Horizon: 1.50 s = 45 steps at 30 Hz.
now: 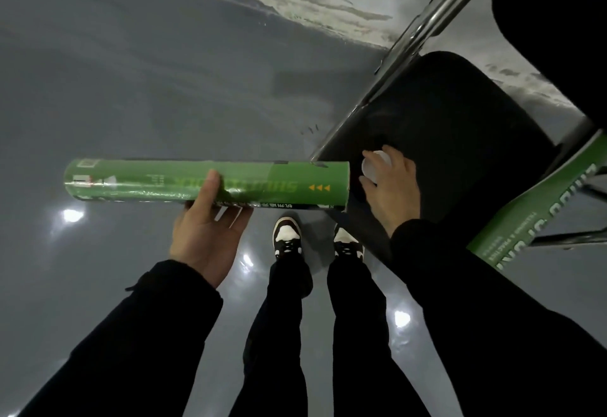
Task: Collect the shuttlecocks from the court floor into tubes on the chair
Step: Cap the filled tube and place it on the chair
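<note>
Glossy grey court floor (131,88) lies under a long green cardboard shuttlecock tube (210,183), contents hidden, gripped level by the left hand (207,232), its open mouth at 3 o'clock facing the right hand (391,186), which clasps a white plastic cap (374,163) over the black chair seat (443,121).

Green tube (210,183) with yellow arrows, black chair (443,140), glossy grey floor (131,88)
</note>
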Available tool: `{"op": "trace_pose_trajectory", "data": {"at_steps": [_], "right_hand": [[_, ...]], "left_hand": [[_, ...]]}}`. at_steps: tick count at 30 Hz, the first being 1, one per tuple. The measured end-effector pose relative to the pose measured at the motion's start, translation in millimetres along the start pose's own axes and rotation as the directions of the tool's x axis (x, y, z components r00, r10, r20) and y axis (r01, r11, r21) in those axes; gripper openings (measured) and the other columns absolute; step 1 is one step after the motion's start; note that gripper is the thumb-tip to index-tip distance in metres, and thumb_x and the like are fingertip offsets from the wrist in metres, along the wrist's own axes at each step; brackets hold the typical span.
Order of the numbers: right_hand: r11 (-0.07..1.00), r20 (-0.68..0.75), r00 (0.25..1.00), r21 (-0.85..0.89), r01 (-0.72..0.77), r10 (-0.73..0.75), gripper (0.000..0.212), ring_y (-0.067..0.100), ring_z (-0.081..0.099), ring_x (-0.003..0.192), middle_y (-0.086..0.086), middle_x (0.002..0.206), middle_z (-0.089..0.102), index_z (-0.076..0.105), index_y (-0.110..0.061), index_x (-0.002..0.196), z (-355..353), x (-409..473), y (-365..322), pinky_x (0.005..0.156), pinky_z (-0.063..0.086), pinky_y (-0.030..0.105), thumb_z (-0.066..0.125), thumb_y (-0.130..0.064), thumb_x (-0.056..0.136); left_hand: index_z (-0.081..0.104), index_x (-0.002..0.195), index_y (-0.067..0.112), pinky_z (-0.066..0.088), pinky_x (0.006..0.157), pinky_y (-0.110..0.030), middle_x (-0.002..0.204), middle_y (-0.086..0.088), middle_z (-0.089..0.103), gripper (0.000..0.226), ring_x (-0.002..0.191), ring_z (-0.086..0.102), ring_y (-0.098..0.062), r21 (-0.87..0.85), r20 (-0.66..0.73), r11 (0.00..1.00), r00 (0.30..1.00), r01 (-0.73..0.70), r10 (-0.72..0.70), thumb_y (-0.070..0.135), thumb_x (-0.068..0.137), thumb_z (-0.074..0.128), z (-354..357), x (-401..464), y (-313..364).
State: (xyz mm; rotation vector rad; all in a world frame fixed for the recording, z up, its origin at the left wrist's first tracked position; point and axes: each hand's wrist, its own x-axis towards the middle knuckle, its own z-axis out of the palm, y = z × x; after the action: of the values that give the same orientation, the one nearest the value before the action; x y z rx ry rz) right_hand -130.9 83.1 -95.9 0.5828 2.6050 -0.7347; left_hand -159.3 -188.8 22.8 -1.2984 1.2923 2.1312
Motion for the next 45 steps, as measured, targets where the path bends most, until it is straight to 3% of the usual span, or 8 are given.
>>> {"op": "trace_pose_trajectory", "data": {"at_steps": [2, 4, 7, 14, 17, 35, 40, 45], "right_hand": [[0.859, -0.006, 0.975, 0.474, -0.193, 0.223, 0.062, 0.016, 0.054, 0.126, 0.002, 0.142, 0.053, 0.048, -0.033, 0.144, -20, -9, -7, 0.102, 0.045, 0.031, 0.075, -0.031, 0.089], [0.43, 0.062, 0.943, 0.879, -0.206, 0.326, 0.066, 0.013, 0.062, 0.12, 0.003, 0.136, 0.059, 0.048, -0.041, 0.142, -51, -28, -22, 0.099, 0.052, 0.03, 0.08, -0.027, 0.086], [0.272, -0.013, 0.985, 0.962, -0.034, 0.171, 0.062, 0.018, 0.065, 0.122, 0.008, 0.132, 0.065, 0.055, -0.036, 0.137, -85, -67, -44, 0.101, 0.054, 0.032, 0.077, -0.006, 0.087], [0.268, -0.078, 0.993, 0.962, 0.052, 0.086, 0.056, 0.016, 0.063, 0.125, -0.002, 0.128, 0.069, 0.06, -0.027, 0.129, -112, -88, -54, 0.11, 0.048, 0.04, 0.079, -0.002, 0.083], [0.332, -0.09, 0.994, 0.941, 0.063, 0.068, 0.051, 0.011, 0.065, 0.119, -0.008, 0.123, 0.07, 0.062, -0.025, 0.126, -124, -90, -49, 0.1, 0.052, 0.029, 0.079, -0.004, 0.084], [0.525, -0.254, 0.966, 0.828, 0.197, 0.038, 0.037, 0.016, 0.065, 0.117, -0.004, 0.132, 0.062, 0.052, -0.028, 0.134, -135, -105, -16, 0.093, 0.058, 0.038, 0.057, -0.041, 0.099], [0.566, -0.352, 0.927, 0.794, 0.221, 0.131, 0.04, 0.022, 0.053, 0.125, 0.006, 0.136, 0.053, 0.05, -0.012, 0.14, -125, -114, -10, 0.106, 0.046, 0.038, 0.033, -0.026, 0.107], [0.556, -0.38, 0.905, 0.802, 0.219, 0.192, 0.044, 0.01, 0.034, 0.15, 0.004, 0.159, 0.039, 0.046, -0.015, 0.145, -126, -116, -6, 0.119, 0.029, 0.023, 0.028, -0.028, 0.107]], "left_hand": [[0.064, 0.116, 0.014, 0.058, 0.099, -0.045, 0.112, -0.006, 0.07, 0.03, 0.102, 0.075, -0.024, -0.024, -0.009, 1.0, 1.0, 0.011, -0.011, 0.029, 0.092, 0.074, 8, -1, 4], [0.066, 0.106, 0.015, 0.057, 0.1, -0.044, 0.108, -0.006, 0.069, 0.021, 0.105, 0.072, -0.025, -0.049, 0.008, 0.998, 1.0, 0.025, -0.025, 0.03, 0.093, 0.072, 15, -2, 6], [0.068, 0.103, 0.015, 0.056, 0.102, -0.042, 0.116, -0.008, 0.068, 0.017, 0.117, 0.067, -0.026, -0.07, 0.057, 0.996, 0.997, 0.054, -0.05, 0.032, 0.098, 0.067, 26, -4, 3], [0.076, 0.09, 0.017, 0.059, 0.096, -0.04, 0.112, -0.007, 0.068, 0.023, 0.111, 0.071, -0.024, 0.006, 0.152, 0.997, 0.985, 0.08, -0.08, 0.033, 0.101, 0.063, 55, -21, -8], [0.081, 0.077, 0.019, 0.059, 0.098, -0.042, 0.111, -0.007, 0.068, 0.033, 0.108, 0.071, -0.023, 0.009, 0.169, 0.997, 0.983, 0.071, -0.071, 0.033, 0.102, 0.063, 64, -28, -7], [0.068, 0.097, 0.015, 0.061, 0.091, -0.045, 0.098, -0.004, 0.073, 0.013, 0.093, 0.078, -0.018, 0.097, 0.203, 0.993, 0.975, 0.069, -0.087, 0.028, 0.099, 0.065, 101, -46, -27], [0.081, 0.074, 0.018, 0.062, 0.09, -0.046, 0.084, -0.003, 0.077, 0.03, 0.088, 0.079, -0.019, 0.129, 0.228, 0.989, 0.969, 0.07, -0.098, 0.027, 0.098, 0.066, 118, -54, -43], [0.072, 0.097, 0.013, 0.061, 0.092, -0.044, 0.089, -0.003, 0.078, 0.016, 0.091, 0.078, -0.018, 0.166, 0.239, 0.984, 0.965, 0.072, -0.11, 0.027, 0.1, 0.064, 127, -64, -58]]}}
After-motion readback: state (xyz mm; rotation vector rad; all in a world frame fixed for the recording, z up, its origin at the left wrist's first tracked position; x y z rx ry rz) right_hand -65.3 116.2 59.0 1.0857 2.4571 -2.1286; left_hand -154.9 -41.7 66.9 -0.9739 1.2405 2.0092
